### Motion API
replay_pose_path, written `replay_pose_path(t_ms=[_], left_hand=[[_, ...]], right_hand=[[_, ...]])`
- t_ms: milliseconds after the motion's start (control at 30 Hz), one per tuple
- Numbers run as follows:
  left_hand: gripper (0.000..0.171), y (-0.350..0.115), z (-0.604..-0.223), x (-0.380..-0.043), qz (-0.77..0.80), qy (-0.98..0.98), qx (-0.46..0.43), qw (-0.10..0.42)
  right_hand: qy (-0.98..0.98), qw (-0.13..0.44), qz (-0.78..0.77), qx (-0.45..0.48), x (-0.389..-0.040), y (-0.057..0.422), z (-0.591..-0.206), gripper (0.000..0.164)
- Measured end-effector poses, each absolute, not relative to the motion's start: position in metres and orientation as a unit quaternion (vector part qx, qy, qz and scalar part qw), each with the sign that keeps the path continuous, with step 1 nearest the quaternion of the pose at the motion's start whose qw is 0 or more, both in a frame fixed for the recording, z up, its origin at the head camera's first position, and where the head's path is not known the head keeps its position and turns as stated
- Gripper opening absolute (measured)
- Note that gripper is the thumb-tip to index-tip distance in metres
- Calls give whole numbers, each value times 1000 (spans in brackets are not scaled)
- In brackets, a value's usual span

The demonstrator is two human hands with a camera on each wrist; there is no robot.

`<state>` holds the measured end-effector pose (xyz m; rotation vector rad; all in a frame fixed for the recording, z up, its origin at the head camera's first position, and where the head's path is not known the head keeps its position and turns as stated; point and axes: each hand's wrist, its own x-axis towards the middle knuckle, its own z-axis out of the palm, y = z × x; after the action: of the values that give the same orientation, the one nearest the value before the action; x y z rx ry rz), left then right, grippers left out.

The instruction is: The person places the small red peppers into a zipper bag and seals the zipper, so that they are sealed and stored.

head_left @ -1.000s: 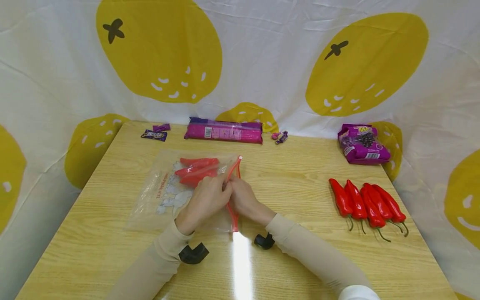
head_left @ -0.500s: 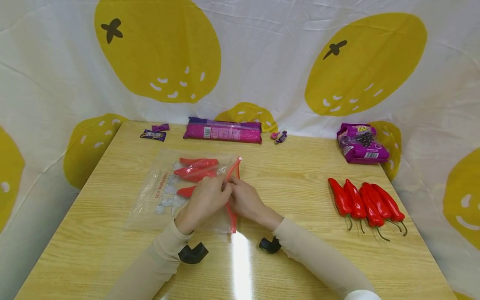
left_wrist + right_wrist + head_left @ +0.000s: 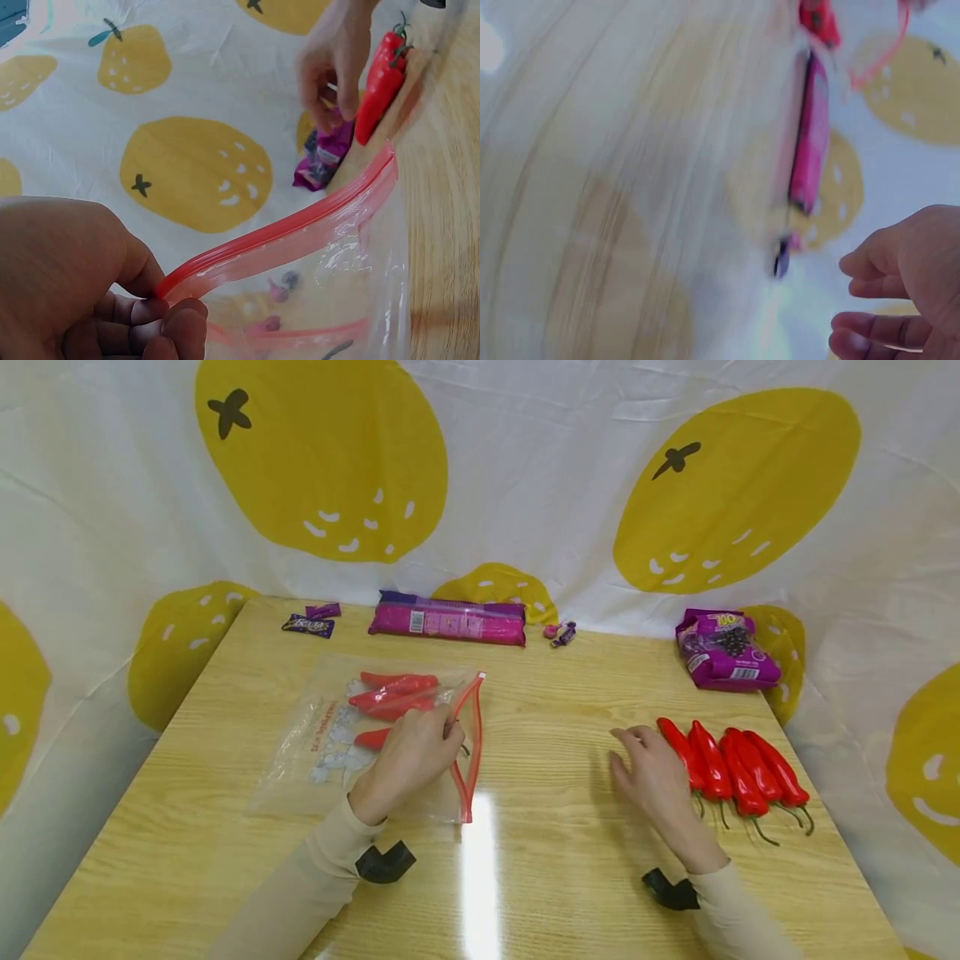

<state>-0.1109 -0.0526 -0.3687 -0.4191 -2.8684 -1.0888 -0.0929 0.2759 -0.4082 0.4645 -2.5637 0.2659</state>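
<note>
A clear zip bag [image 3: 281, 231] with a red zip edge lies on the left half of the table, its mouth parted and facing right. My left hand [image 3: 416, 756] pinches one lip of that mouth, as the left wrist view shows closely. Inside the bag are several red peppers [image 3: 393, 700], one partly hidden by the left hand. My right hand [image 3: 660, 785] hovers just left of a row of several glossy red peppers [image 3: 717, 764] with green stems. Its fingers are loosely bent and parted, with nothing between them; the right wrist view is blurred.
Along the back stand a long magenta packet [image 3: 450, 620] and a purple bag [image 3: 726, 650] at right. Small wrapped sweets [image 3: 562, 633] and a dark wrapped bar [image 3: 309, 626] lie there too. A fruit-print cloth [image 3: 525, 468] hangs behind the table [image 3: 555, 860].
My right hand has left the bag's mouth and moved right to the loose peppers. The left hand stays at the bag; one pepper inside has shifted toward me, and the mouth shows wider.
</note>
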Motion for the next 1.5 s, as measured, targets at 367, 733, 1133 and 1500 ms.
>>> replay_pose_path(t_ms=[367, 733, 1133, 1500], left_hand=[[19, -52, -368, -112, -349, -927, -133, 8], [18, -52, -369, -112, -345, -928, -138, 16], [19, -52, -370, -112, -345, -928, -139, 11], [18, -51, -369, -113, -340, -930, -136, 9]], right_hand=[[-977, 209, 16, 32, -71, 347, -410, 34], [-988, 154, 8, 9, -72, 341, -415, 38], [-989, 147, -4, 13, -75, 345, -411, 38], [-939, 30, 297, 172, -74, 267, -381, 31]])
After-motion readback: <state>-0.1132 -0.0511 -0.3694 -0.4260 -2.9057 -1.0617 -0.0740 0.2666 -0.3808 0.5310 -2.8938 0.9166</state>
